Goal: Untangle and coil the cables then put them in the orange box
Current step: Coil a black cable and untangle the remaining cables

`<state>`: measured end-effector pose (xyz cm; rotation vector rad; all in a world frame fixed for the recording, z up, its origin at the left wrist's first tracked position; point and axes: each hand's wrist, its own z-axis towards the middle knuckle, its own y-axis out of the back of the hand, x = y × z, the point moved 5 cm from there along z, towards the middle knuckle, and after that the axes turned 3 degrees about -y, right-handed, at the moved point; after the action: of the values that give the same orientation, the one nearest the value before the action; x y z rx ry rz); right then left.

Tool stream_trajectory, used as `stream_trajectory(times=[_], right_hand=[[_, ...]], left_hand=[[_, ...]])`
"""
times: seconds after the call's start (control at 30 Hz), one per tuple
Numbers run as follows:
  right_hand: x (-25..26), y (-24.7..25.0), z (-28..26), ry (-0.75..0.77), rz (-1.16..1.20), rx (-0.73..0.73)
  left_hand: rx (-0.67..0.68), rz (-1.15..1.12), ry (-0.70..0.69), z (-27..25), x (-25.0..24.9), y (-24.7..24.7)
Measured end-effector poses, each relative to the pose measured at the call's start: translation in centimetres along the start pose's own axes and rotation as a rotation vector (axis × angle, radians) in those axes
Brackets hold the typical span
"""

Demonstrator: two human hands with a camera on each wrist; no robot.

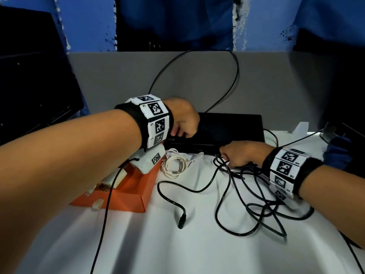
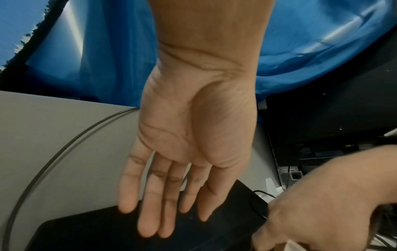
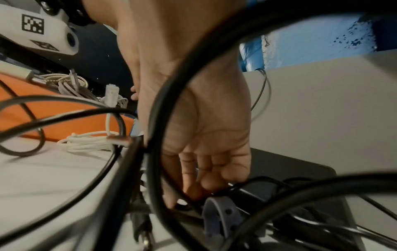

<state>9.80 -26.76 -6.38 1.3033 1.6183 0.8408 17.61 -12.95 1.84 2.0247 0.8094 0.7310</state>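
Note:
A tangle of black cables (image 1: 246, 194) lies on the white cloth to the right. My right hand (image 1: 235, 155) grips a strand of it at the front edge of a flat black device (image 1: 227, 131). In the right wrist view its fingers (image 3: 199, 183) curl down onto the black cable beside a grey-purple strap (image 3: 221, 214). My left hand (image 1: 183, 125) rests on the device with straight fingers (image 2: 154, 212) and holds nothing. A coiled white cable (image 1: 174, 163) lies beside the orange box (image 1: 128, 186), which sits under my left forearm with pale cables (image 3: 71, 83) inside.
A grey partition (image 1: 276, 86) backs the table, with a thin black cable loop (image 1: 233, 80) running over it to the device. A dark monitor (image 1: 29, 86) stands at the left. The wrist camera's black lead (image 1: 106, 204) crosses the orange box. White cloth (image 1: 177, 250) covers the near table.

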Motion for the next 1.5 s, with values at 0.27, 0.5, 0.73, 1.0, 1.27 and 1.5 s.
stream_trajectory(times=[0.27,0.5,0.73,1.0,1.27,1.5], right_hand=[[-1.7,-1.1,-1.0,0.007,-0.099,0.044],[-3.4,1.0,-3.4,0.061,0.098,-0.145],[-4.0,4.6,-7.1,0.147,0.3,-0.224],[-8.6,5.7,-7.1,0.066,0.606,-0.203],[-13.3,6.0,-7.0,-0.015,0.669,-0.205],[-19.0,8.4,-10.5,-0.3,0.56,-0.612]], left_hand=[[0.0,-0.093,-0.175,1.7,-5.0,-0.7],[-0.108,-0.027,-0.24,1.9,-7.6,-0.2],[-0.016,-0.549,-0.397,1.6,-9.1,-1.0],[-0.409,-0.869,-0.501,-1.9,-6.7,4.2],[-0.599,-1.205,-0.648,-4.2,-4.8,6.6],[-0.583,-1.227,-0.675,-6.4,-1.6,8.3]])
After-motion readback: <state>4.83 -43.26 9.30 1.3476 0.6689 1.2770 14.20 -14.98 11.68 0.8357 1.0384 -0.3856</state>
